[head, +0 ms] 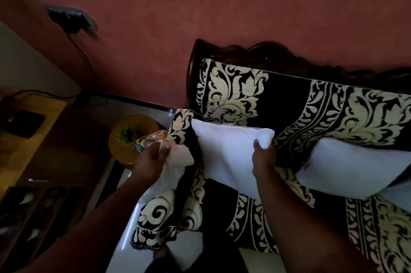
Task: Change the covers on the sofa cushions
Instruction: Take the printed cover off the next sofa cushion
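A bare white cushion [224, 152] lies on the sofa seat at the left end. My right hand [263, 157] pinches its upper right corner. My left hand [153, 159] is closed on a cushion cover [178, 166], white on the inside with a colourful printed side showing by my thumb, held over the sofa arm. A second bare white cushion [347, 168] leans against the sofa back on the right.
The sofa [284, 103] wears a black and cream floral throw and stands against a red wall. A small round wooden table [124, 150] with a green plant sits left of the arm. A wooden cabinet [33, 161] runs along the left. A cable hangs from a wall socket [69, 17].
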`<state>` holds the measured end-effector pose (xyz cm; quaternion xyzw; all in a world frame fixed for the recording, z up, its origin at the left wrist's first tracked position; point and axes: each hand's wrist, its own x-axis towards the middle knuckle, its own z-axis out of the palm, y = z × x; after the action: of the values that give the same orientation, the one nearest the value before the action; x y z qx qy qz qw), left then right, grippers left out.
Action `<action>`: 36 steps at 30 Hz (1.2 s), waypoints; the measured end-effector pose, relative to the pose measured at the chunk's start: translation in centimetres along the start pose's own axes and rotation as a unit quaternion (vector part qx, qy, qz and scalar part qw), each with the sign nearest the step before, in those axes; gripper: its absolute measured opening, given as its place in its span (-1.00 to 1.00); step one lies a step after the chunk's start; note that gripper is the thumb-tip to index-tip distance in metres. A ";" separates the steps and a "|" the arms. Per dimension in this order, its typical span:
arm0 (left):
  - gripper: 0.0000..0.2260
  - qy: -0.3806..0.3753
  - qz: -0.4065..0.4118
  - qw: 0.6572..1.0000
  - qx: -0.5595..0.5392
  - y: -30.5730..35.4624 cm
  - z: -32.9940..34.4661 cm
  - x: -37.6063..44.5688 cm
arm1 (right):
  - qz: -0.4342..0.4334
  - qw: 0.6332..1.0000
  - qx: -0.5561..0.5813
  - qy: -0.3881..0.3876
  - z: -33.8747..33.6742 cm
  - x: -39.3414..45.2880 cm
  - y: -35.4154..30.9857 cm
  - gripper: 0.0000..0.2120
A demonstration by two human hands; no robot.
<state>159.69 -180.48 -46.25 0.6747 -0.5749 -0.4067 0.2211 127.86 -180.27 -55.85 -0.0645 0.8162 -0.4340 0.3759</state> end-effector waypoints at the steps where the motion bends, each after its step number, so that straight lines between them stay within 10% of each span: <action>1: -0.78 -0.003 -0.007 1.000 0.007 0.1 0.3 0.4 | 0.006 1.000 0.019 -0.005 0.7 0.7 0.0 -0.46; 9: -0.66 -0.048 -0.019 0.997 0.063 0.1 3.4 5.3 | 0.006 0.999 0.029 -0.042 3.8 7.3 -2.4 -0.29; 15: -0.68 -0.052 -0.014 0.996 0.075 0.7 4.2 6.5 | 0.044 0.998 -0.019 -0.035 4.7 16.0 1.9 0.28; 21: -0.67 -0.057 -0.008 0.996 0.073 -0.2 3.7 6.6 | 0.094 0.986 -0.045 -0.130 2.4 7.6 -3.1 -0.06; 28: -0.71 -0.082 0.026 0.993 0.076 1.1 2.9 4.2 | -0.021 0.954 -0.066 -0.291 -0.9 -1.0 -0.9 -0.46; 36: -0.72 -0.263 0.161 0.949 -0.065 5.3 1.8 -2.8 | -0.311 0.848 -0.174 -0.393 -2.0 -17.5 2.6 -0.04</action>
<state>155.06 -178.80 -42.40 0.4270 -0.6859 -0.5648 0.1679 139.49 -169.76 -47.41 -0.5445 0.5996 -0.3176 0.4931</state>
